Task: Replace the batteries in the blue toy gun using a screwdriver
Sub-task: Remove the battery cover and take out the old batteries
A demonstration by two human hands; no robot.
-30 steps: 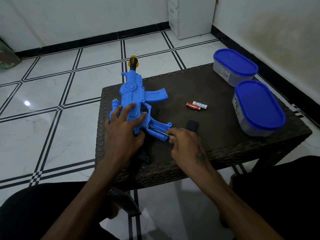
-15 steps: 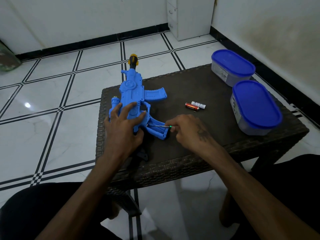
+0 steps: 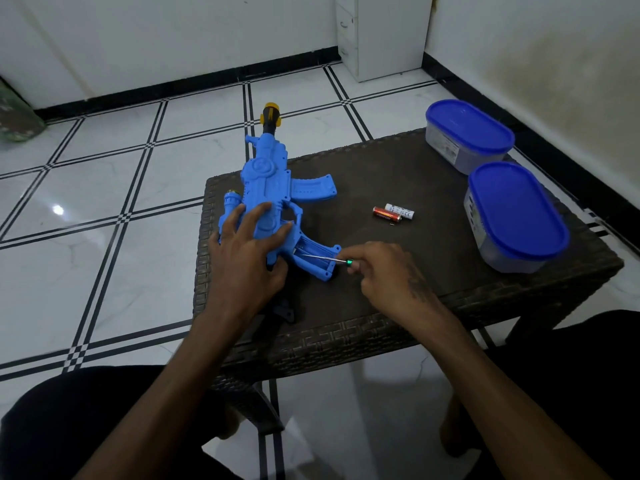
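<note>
The blue toy gun lies flat at the left of the dark wicker table, its yellow-tipped muzzle reaching past the far edge. My left hand lies flat on the gun's body, fingers spread. My right hand pinches a thin screwdriver with a green handle, its metal tip inside the open battery compartment of the grip. Two loose batteries, one red and one white, lie side by side near the table's middle.
Two grey tubs with blue lids stand at the table's right, one at the back and one nearer. A dark part lies below my left wrist. White tiled floor surrounds the table; a white cabinet stands in the corner.
My right hand has moved up and right from the table's front, and the screwdriver now points into the open grip. A small black piece seen earlier by the grip is hidden. My left hand stays put.
</note>
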